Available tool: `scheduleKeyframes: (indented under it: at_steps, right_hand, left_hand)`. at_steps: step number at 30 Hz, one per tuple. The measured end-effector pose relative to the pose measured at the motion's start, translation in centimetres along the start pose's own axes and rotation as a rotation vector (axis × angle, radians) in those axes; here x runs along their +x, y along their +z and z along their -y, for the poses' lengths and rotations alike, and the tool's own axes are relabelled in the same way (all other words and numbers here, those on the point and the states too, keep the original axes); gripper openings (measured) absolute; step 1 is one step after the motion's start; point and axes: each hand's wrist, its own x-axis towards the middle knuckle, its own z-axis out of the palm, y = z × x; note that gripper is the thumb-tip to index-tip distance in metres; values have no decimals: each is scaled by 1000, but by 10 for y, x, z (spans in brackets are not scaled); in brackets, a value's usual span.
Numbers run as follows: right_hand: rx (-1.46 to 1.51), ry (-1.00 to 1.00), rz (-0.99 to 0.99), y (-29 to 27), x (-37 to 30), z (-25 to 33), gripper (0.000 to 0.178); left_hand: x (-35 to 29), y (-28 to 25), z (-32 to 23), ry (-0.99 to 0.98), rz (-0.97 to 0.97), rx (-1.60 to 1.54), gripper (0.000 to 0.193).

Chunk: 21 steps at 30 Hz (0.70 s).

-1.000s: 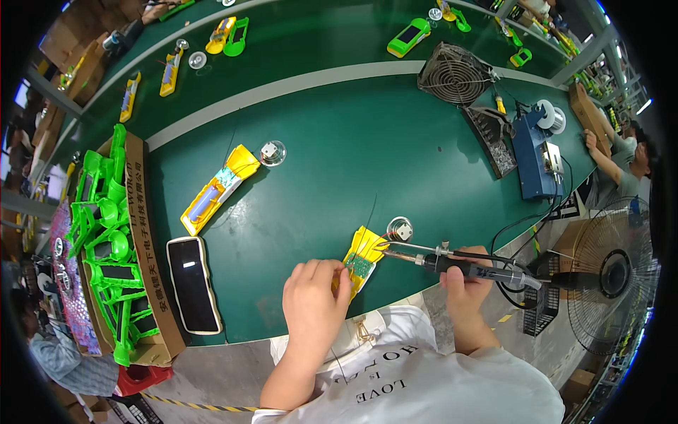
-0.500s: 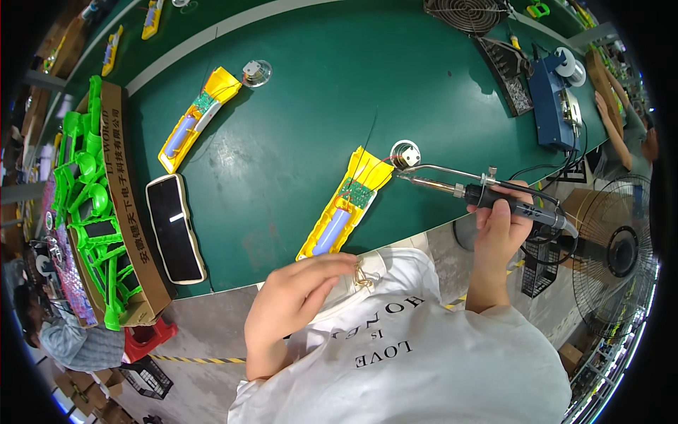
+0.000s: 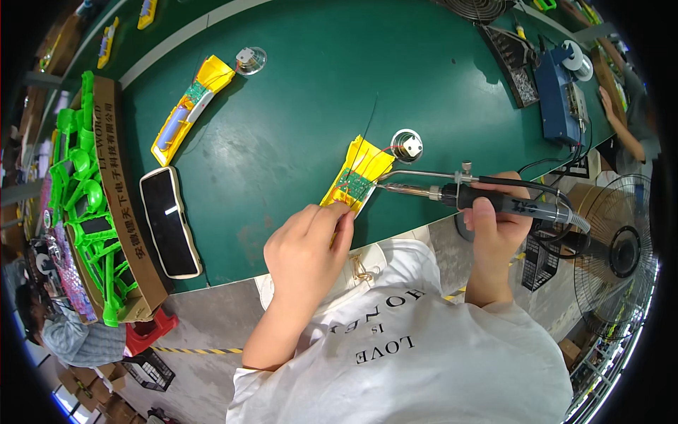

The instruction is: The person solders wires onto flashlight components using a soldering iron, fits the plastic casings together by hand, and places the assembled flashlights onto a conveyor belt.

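In my right hand (image 3: 492,220) is a soldering iron (image 3: 519,205) with a thin metal feed tube alongside. Its tip comes to the right edge of a green circuit board (image 3: 355,185), and whether they touch I cannot tell. The board sits in a yellow plastic housing (image 3: 369,158) near the table's front edge. Red wires run from it to a round clear lens (image 3: 407,145) lying beside the housing. My left hand (image 3: 305,247) is closed over the housing's lower part, thumb and fingertips pinched by the board's lower end. It covers the battery, and what it pinches is hidden.
A second yellow housing (image 3: 209,79) with a blue battery lies at the left on the green table (image 3: 296,85). Near it are a phone (image 3: 171,225) and a carton (image 3: 117,162) of green plastic parts. A blue soldering station (image 3: 556,99) with a solder reel stands far right, above a fan (image 3: 621,247).
My left hand has moved up and right from the table edge onto the housing, closing over the battery. The iron's tip has shifted left and slightly down, from the lens to the board.
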Motion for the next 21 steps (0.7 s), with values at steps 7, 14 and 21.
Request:
scheduleKeyframes:
  at_steps: [7,14,21]
  right_hand:
    - [-158,-78,98,8,5,0,21]
    - [-204,-106,101,11,8,1,19]
    - [-222,-136,117,17,12,0,19]
  left_hand:
    - [-1,-1,0,-24,35,11,12]
    - [0,4,0,50,-18,69,14]
    - [0,5,-2,80,-20,127,15]
